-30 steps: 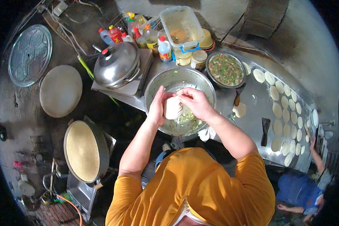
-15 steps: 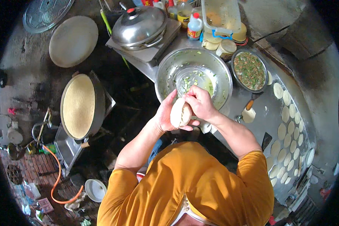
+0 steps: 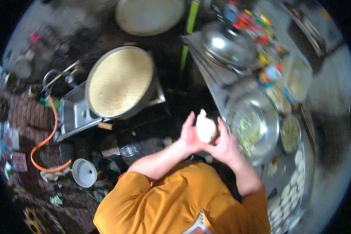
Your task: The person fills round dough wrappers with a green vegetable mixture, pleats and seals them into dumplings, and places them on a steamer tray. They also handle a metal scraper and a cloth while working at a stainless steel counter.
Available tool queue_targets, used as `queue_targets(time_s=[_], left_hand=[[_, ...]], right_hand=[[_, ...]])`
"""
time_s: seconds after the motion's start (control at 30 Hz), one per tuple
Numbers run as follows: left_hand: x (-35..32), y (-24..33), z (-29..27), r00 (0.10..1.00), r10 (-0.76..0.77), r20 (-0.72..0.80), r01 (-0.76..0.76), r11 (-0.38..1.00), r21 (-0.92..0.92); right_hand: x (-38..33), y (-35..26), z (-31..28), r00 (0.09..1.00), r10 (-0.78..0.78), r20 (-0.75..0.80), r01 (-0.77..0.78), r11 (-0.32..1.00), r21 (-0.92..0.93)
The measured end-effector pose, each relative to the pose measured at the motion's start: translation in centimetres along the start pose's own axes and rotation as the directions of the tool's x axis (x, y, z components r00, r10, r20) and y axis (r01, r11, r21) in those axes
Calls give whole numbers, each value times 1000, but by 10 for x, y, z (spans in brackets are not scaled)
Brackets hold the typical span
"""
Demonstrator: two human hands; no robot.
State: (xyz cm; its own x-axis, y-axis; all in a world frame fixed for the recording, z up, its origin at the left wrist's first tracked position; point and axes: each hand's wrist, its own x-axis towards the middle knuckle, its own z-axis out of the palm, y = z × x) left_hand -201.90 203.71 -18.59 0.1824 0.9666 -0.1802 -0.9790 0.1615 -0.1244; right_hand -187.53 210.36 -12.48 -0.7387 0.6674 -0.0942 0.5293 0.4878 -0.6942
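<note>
A white stuffed dough bun (image 3: 206,129), plump with a small raised tip at its far end, is cupped between my two hands in front of my chest. My left hand (image 3: 193,136) supports it from the left with the thumb raised. On its right side lies my right hand (image 3: 227,146), fingers curved toward the bun and thumb up. The undersides of the fingers are hidden. Just right of my hands stands a wide steel bowl (image 3: 272,107) with green chopped bits at its bottom.
At the left, a large round steamer pot (image 3: 121,84) has a pale perforated surface. A lidded steel pan (image 3: 228,45) stands at the back. Beyond the bowl are a pan of green filling (image 3: 290,134) and rows of dough rounds (image 3: 286,199). A white bucket (image 3: 84,172) stands low left.
The view has swung left, bringing the steamer pot nearer the middle and the bowl to my right. My right fingers have left the bun's top pleats and now cup its side.
</note>
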Motion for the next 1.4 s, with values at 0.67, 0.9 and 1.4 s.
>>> queue_targets(time_s=[0.67,0.9,1.4], left_hand=[[-218,210,-86,544,797,-262,-644,597,477],[-233,225,-85,545,790,-281,-619,605,500],[-54,139,-6,943,266,-201,42,503,863]], right_hand=[[402,-145,264,913,-217,345,317,910,-266],[388,-147,228,964,-172,203,228,928,-296],[-26,67,151,849,457,265,-482,876,34]])
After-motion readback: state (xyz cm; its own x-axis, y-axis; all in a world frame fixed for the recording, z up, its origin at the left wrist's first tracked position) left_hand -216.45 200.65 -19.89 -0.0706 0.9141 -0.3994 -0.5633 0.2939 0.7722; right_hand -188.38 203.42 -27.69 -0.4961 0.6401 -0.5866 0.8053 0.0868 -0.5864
